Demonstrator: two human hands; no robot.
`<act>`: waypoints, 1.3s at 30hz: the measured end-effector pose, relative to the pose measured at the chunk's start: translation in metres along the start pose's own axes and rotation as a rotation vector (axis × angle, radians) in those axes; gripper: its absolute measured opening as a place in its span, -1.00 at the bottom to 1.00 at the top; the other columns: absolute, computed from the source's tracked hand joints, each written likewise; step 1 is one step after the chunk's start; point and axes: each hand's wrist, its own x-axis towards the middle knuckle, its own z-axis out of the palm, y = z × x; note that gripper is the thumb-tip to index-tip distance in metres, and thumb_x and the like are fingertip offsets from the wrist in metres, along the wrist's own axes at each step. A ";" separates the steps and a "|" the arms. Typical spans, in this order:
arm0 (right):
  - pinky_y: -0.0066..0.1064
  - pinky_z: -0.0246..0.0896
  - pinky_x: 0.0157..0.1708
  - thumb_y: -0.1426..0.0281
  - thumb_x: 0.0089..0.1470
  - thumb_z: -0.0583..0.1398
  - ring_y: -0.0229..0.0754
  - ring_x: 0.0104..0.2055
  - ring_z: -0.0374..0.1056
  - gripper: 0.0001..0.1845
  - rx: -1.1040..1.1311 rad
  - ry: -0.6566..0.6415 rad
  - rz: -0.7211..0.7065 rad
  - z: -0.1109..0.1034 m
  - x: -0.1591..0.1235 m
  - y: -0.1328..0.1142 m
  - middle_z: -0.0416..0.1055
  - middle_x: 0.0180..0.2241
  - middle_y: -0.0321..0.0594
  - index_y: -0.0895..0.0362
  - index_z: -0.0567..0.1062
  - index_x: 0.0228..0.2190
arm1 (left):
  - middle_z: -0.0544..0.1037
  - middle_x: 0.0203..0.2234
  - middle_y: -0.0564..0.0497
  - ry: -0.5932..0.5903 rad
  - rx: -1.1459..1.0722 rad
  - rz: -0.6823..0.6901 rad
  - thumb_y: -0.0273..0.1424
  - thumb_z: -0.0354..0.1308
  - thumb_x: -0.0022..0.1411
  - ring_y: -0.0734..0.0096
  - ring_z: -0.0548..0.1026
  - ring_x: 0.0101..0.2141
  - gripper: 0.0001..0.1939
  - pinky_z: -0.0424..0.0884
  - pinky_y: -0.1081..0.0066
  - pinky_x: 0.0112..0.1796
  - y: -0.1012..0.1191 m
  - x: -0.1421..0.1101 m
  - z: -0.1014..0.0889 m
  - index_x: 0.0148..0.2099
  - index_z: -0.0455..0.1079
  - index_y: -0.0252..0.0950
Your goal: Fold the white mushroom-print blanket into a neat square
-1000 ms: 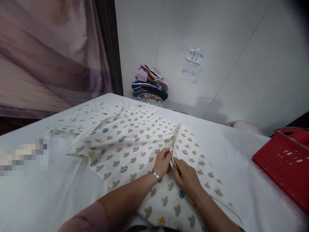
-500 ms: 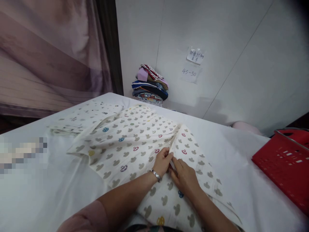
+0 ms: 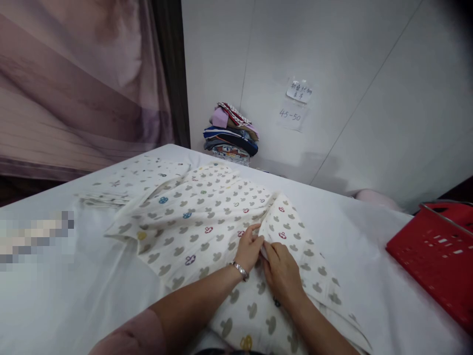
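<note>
A white garment or cloth with grey, blue, red and yellow mushroom prints (image 3: 221, 217) lies spread over the white table. My left hand (image 3: 250, 249), with a silver bracelet at the wrist, pinches a raised fold of this fabric near its middle. Close beside it, my right hand (image 3: 281, 268) grips the same fold from the right, fingers curled round the edge. The fingertips of both hands nearly meet, and the fabric between them is partly hidden.
Folded printed fabric (image 3: 111, 190) lies at the table's left. A stack of folded clothes (image 3: 232, 130) stands by the wall beyond the far edge. A red plastic basket (image 3: 432, 256) sits at the right. Paper signs (image 3: 293, 106) hang on the wall.
The view has shifted very slightly. Both hands stay on the same fold, with the right hand's fingers turned a little.
</note>
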 end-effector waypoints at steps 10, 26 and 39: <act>-0.43 0.19 -0.39 0.37 0.16 -0.01 -0.23 -0.37 0.26 -0.77 0.417 -0.004 0.113 -0.078 -0.001 0.035 0.31 -0.42 -0.25 0.07 0.41 -0.23 | 0.49 -0.47 0.05 -0.326 0.086 0.114 -0.22 0.00 0.18 0.48 0.44 -0.52 -0.52 0.37 0.44 -0.44 0.021 -0.014 0.006 0.12 0.12 -0.25; -0.43 0.33 -0.27 0.18 -0.04 0.16 -0.09 -0.20 0.32 -0.70 0.313 0.292 0.406 -0.203 -0.098 0.101 0.37 -0.22 -0.20 0.02 0.44 -0.24 | 0.42 -0.08 -0.04 -0.489 0.912 0.866 -0.47 0.02 0.10 0.32 0.32 -0.05 -0.63 0.20 0.25 0.01 0.043 0.036 0.003 0.00 0.27 -0.24; -0.44 0.31 -0.32 0.11 -0.05 0.14 -0.11 -0.25 0.34 -0.67 0.326 0.384 0.561 -0.177 -0.132 0.122 0.41 -0.30 -0.26 0.02 0.42 -0.27 | 0.48 -0.30 -0.01 -0.227 1.068 0.780 -0.47 -0.07 0.19 0.33 0.41 -0.22 -0.82 0.26 0.31 -0.12 0.061 0.083 -0.019 -0.21 0.35 -0.26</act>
